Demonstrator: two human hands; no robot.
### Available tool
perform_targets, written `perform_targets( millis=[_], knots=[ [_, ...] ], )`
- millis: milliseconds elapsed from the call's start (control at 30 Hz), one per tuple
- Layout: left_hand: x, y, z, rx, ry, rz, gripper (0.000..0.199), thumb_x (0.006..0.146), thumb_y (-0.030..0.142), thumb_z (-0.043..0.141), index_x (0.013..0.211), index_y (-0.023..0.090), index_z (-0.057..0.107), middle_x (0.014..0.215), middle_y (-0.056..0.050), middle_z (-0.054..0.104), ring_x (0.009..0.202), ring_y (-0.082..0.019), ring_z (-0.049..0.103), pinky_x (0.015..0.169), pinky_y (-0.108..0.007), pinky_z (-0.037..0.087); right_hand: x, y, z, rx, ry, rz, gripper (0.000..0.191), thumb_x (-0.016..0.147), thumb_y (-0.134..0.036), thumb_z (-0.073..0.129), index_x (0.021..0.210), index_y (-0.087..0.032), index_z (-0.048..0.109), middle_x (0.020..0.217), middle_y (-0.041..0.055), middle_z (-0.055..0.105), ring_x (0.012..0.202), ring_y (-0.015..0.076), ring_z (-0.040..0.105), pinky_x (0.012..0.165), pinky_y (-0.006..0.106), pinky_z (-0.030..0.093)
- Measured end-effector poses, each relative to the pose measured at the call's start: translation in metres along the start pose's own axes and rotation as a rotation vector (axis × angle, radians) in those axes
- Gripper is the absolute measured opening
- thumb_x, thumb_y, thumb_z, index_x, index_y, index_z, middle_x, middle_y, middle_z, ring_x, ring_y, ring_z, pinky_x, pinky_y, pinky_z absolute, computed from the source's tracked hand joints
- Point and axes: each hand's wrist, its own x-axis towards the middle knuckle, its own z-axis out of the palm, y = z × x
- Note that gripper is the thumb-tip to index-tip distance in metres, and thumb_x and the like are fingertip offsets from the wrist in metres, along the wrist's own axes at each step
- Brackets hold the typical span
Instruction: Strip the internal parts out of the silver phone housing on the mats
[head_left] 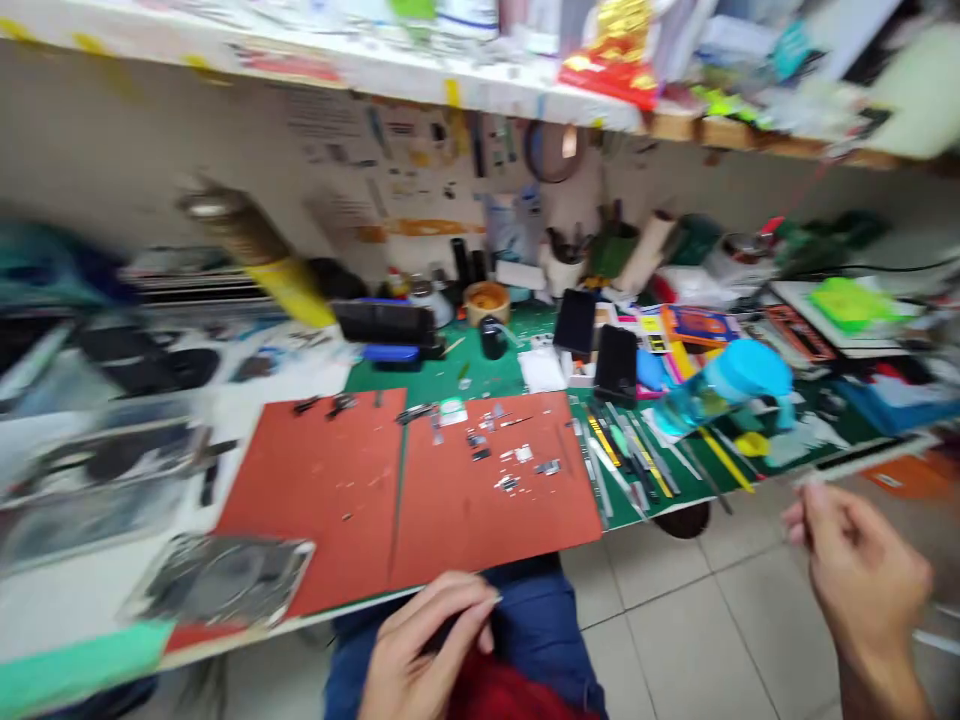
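Note:
My left hand [431, 645] is over my lap, just below the front edge of the bench, with thumb and fingertips pinched together; a tiny pale bit shows at the tips, too small to name. Out to the right, past the bench's front edge and above the tiled floor, my right hand [862, 560] has its fingers curled and thumb against the index finger; whatever it may hold is too blurred to make out. Nearest to my left hand lies a red-brown mat [480, 530] with several small metal parts [508, 484] scattered on it.
Tweezers and thin tools [630, 450] lie right of the mat. A blue bottle [720, 385] lies beyond them, near two dark phones [616, 362]. At left is a device frame [225, 580]. A yellow can [289, 290] leans at the back, under a cluttered shelf [510, 95].

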Motion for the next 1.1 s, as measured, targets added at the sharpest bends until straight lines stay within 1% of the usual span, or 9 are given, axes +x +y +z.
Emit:
perform_targets(
  millis=[100, 133, 267, 400, 567, 800, 900, 1000, 1100],
  knots=[
    [0.004, 0.003, 0.0, -0.05, 0.011, -0.034, 0.018, 0.1, 0.012, 0.065, 0.1, 0.023, 0.078, 0.067, 0.0, 0.072, 0.069, -0.015, 0.072, 0.071, -0.023, 0.06, -0.108, -0.037, 0.021, 0.384, -0.799, 0.035, 0.041, 0.097, -0.062, 0.066, 0.096, -0.023, 0.08, 0.075, 0.0073, 0.076, 0.062, 0.0204, 0.067, 0.06, 0.031, 0.053],
    [0.002, 0.002, 0.0, -0.053, 0.013, -0.033, 0.02, 0.1, 0.009, 0.065, 0.103, 0.023, 0.079, 0.069, 0.0, 0.073, 0.071, -0.015, 0.072, 0.072, -0.023, 0.059, -0.139, -0.053, 0.03, 0.495, -0.99, 0.091, 0.045, 0.102, -0.06, 0.058, 0.096, -0.021, 0.079, 0.073, 0.0072, 0.074, 0.061, 0.0198, 0.066, 0.059, 0.03, 0.051],
    [-0.014, -0.006, -0.008, -0.07, 0.001, -0.01, 0.025, 0.098, 0.005, 0.065, 0.108, 0.023, 0.079, 0.086, -0.004, 0.076, 0.069, -0.013, 0.07, 0.068, -0.021, 0.059, -0.205, -0.102, 0.065, 0.729, -1.278, 0.17, 0.049, 0.107, -0.06, 0.051, 0.095, -0.018, 0.073, 0.08, 0.0062, 0.071, 0.06, 0.0141, 0.059, 0.056, 0.026, 0.043],
    [-0.026, -0.01, -0.02, -0.113, -0.01, 0.02, 0.033, 0.096, 0.001, 0.063, 0.114, 0.024, 0.08, 0.093, -0.006, 0.077, 0.069, -0.012, 0.07, 0.065, -0.019, 0.058, -0.21, -0.118, 0.076, 0.771, -1.333, 0.148, 0.045, 0.108, -0.055, 0.053, 0.086, -0.019, 0.065, 0.075, 0.0005, 0.062, 0.06, 0.0113, 0.053, 0.061, 0.025, 0.042],
    [-0.03, -0.011, -0.028, -0.194, 0.022, -0.022, 0.038, 0.095, 0.001, 0.065, 0.115, 0.028, 0.082, 0.093, -0.005, 0.081, 0.081, -0.015, 0.075, 0.076, -0.022, 0.06, -0.216, -0.12, 0.075, 0.765, -1.368, 0.081, 0.037, 0.111, -0.045, 0.052, 0.088, -0.019, 0.065, 0.08, 0.0008, 0.062, 0.063, 0.0114, 0.054, 0.06, 0.024, 0.044],
    [-0.028, -0.004, -0.026, -0.457, 0.111, -0.275, 0.024, 0.101, 0.017, 0.067, 0.109, 0.033, 0.083, 0.098, -0.003, 0.076, 0.057, -0.008, 0.07, 0.054, -0.017, 0.054, -0.223, -0.132, 0.082, 0.661, -0.972, -0.56, 0.023, 0.107, -0.01, 0.049, 0.098, -0.022, 0.066, 0.082, 0.0014, 0.067, 0.073, 0.0139, 0.064, 0.069, 0.024, 0.052],
    [-0.025, -0.002, -0.027, -0.578, 0.135, -0.386, 0.01, 0.099, 0.024, 0.072, 0.097, 0.027, 0.082, 0.092, -0.001, 0.07, 0.057, -0.008, 0.067, 0.052, -0.016, 0.051, -0.224, -0.136, 0.086, 0.623, -0.86, -0.757, 0.024, 0.103, -0.002, 0.047, 0.106, -0.019, 0.064, 0.087, 0.0045, 0.069, 0.076, 0.0156, 0.065, 0.072, 0.027, 0.054],
    [-0.021, -0.001, -0.03, -0.625, 0.139, -0.453, 0.014, 0.098, 0.027, 0.074, 0.086, 0.021, 0.079, 0.088, -0.001, 0.066, 0.059, -0.007, 0.062, 0.054, -0.017, 0.05, -0.227, -0.138, 0.089, 0.593, -0.812, -0.84, 0.027, 0.102, 0.001, 0.047, 0.114, -0.016, 0.063, 0.09, 0.0072, 0.069, 0.079, 0.0173, 0.065, 0.073, 0.03, 0.056],
    [-0.019, 0.0, -0.035, -0.612, 0.136, -0.462, 0.018, 0.099, 0.029, 0.073, 0.084, 0.02, 0.077, 0.087, -0.002, 0.065, 0.06, -0.007, 0.059, 0.056, -0.018, 0.049, -0.231, -0.141, 0.089, 0.58, -0.841, -0.79, 0.029, 0.103, 0.0, 0.045, 0.118, -0.017, 0.063, 0.094, 0.0077, 0.069, 0.082, 0.0172, 0.066, 0.075, 0.03, 0.056]
  ],
)
